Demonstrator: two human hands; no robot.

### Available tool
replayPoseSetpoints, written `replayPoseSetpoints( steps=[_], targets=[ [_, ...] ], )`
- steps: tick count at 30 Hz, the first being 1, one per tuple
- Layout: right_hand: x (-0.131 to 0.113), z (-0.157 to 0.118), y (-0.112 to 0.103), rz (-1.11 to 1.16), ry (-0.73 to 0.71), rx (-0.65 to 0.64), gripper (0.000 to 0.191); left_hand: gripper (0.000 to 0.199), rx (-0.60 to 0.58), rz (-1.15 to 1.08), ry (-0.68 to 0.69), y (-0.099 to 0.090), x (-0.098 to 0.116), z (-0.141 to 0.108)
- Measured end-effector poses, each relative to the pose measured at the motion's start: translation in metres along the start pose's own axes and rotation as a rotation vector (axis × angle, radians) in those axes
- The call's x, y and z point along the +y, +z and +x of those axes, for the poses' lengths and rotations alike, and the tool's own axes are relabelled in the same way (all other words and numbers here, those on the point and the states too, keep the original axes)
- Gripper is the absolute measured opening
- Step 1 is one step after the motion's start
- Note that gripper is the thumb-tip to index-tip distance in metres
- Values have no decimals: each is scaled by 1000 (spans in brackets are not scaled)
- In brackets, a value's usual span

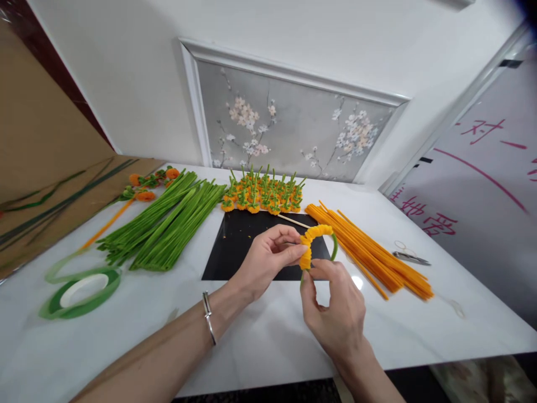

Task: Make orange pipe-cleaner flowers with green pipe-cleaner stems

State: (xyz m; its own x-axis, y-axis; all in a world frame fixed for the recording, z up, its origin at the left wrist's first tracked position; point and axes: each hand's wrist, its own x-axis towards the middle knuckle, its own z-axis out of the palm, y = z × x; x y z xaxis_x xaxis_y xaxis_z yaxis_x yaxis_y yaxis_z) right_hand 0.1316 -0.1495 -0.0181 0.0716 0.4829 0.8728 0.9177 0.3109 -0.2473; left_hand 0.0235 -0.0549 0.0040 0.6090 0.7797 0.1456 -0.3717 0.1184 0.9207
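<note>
My left hand [264, 257] has thumb and fingers pinched on a bent, ruffled coil of orange fuzzy stem [319, 230], a curved green fuzzy stem [334, 247] showing at its far end. My right hand [335, 302] pinches together at its lower end. Beyond my hands stand small orange fuzzy flowers [264, 193]; left of them lie straight green fuzzy stems [163, 224].
</note>
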Motion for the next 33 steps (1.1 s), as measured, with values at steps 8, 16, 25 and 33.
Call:
replayPoseSetpoints(
  steps=[8,16,25,33],
  targets=[
    [0,1,-1,6,-18,-28,28,23,-27,-6,-31,0,6,1],
    [2,1,0,-13,-27,-30,27,18,50,89,26,0,-2,1],
    [9,6,-1,41,34,-118,28,17,152,-81,-80,-2,0,3],
    [26,9,-8,-6,0,-214,9,18,196,-82,-73,-4,-1,6]
  ],
)
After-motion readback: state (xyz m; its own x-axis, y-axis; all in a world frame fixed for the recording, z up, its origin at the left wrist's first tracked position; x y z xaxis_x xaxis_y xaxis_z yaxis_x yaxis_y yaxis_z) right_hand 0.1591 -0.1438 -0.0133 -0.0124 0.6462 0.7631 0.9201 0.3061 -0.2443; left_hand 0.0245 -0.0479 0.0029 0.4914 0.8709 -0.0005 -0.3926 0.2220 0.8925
